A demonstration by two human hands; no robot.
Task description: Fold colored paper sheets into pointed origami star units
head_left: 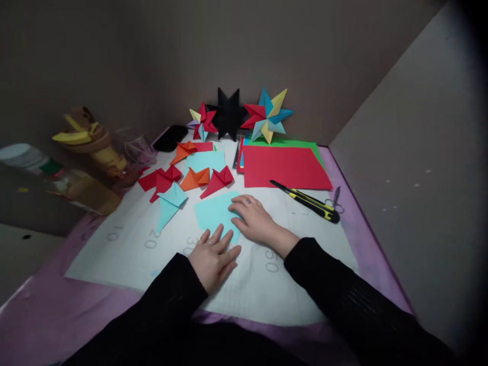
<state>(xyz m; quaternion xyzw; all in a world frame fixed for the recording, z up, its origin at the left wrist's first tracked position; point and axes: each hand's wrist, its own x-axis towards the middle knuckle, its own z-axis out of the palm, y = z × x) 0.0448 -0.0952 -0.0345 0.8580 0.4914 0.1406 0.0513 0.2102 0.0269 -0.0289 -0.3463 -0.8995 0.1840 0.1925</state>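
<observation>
A light blue sheet of paper (213, 211) lies on the white paper mat (133, 259) in front of me. My left hand (215, 256) rests at its near edge, fingers spread, the tips touching the paper. On the sheet's right side lies my right hand (251, 218), fingers stretched out and slightly bent, covering part of it. Just beyond are folded paper pieces: a light blue one (173, 201), an orange one (195, 178) and a red one (217, 180). A yellow and black utility knife (305, 201) sits to the right of my right hand.
Red paper (285, 168) and green paper (318, 151) are stacked at the back right, with small scissors (336, 201) nearby. Paper stars, one black (229, 114) and one multicoloured (269, 117), lean on the wall. Left stand a white-capped bottle (76, 183) and a phone (170, 138).
</observation>
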